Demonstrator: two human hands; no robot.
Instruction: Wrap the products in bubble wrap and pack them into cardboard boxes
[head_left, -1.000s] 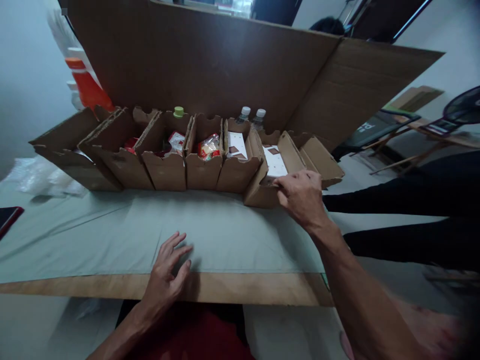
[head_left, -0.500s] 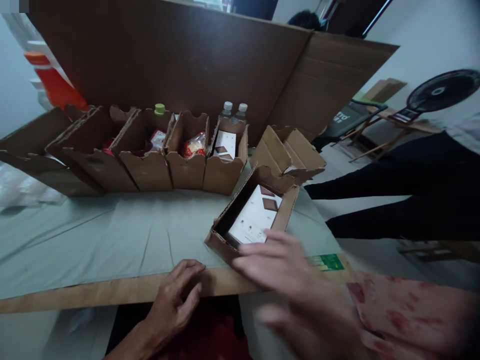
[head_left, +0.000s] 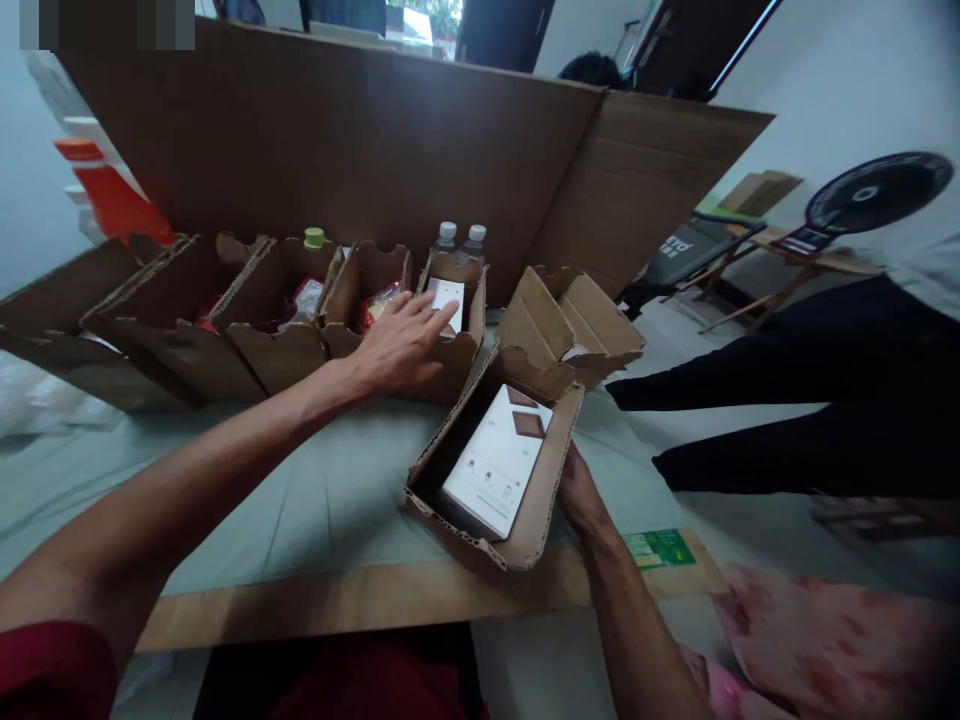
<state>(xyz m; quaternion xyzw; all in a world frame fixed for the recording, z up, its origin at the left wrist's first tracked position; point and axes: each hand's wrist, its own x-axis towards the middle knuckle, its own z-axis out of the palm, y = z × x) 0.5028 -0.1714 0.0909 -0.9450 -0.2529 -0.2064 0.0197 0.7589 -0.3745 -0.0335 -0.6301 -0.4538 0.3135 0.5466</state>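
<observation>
My left hand (head_left: 403, 338) reaches over the front of a cardboard bin in the row, its fingers stretched out. The fingertips are at a white box (head_left: 450, 292) standing inside that bin; whether they touch it I cannot tell. My right hand (head_left: 579, 487) holds the right side of a nearer cardboard bin (head_left: 541, 500), with its fingers mostly hidden behind the wall. Inside this nearer bin lies another white box (head_left: 499, 455) with brown squares printed on it.
Several cardboard bins (head_left: 169, 345) form a row, some with red packets (head_left: 373, 308). Two clear bottles (head_left: 474, 240) with white caps and an orange bottle (head_left: 116, 195) stand behind. A tall cardboard panel (head_left: 337, 130) backs the table. A person's dark-trousered legs (head_left: 757, 380) are at right.
My left hand has moved from the table's front edge up to the row of bins. My right hand has gone to the nearer bin's right side, and that bin has shifted and tilted.
</observation>
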